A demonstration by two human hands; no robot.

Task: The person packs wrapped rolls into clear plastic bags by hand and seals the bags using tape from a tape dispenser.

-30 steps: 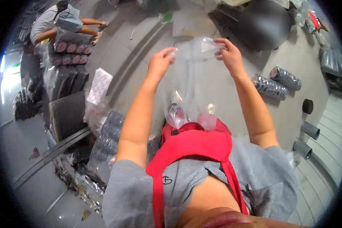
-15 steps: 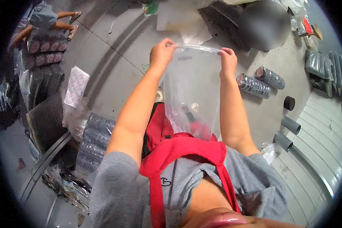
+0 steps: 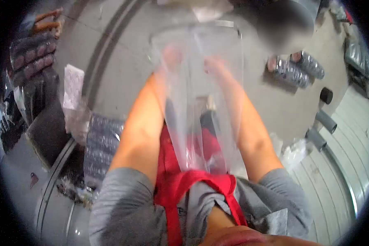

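A large clear plastic bag (image 3: 197,88) hangs in front of my body, its wide mouth spread at the top and its lower end near my red apron (image 3: 213,180). My left hand (image 3: 172,55) shows blurred through the film on the left side of the bag. On the other side my right hand (image 3: 214,64) also shows through the plastic, its fingers looking curled. Both hands appear closed on the film between the bag's side edges, though motion smears the fingers and hides the exact grip. Nothing is visible inside the bag.
Two wrapped rolls (image 3: 289,73) lie on the floor at right, near a black cylinder (image 3: 326,95) and grey tubes (image 3: 316,139). Wrapped dark packs (image 3: 102,143) and a printed label sheet (image 3: 73,84) are at left. Beyond the packs is a metal rail (image 3: 49,197).
The bag's flat, stretched mouth has billowed open and spread upward. My hands have come closer together and now show through the film. The head view has shifted slightly.
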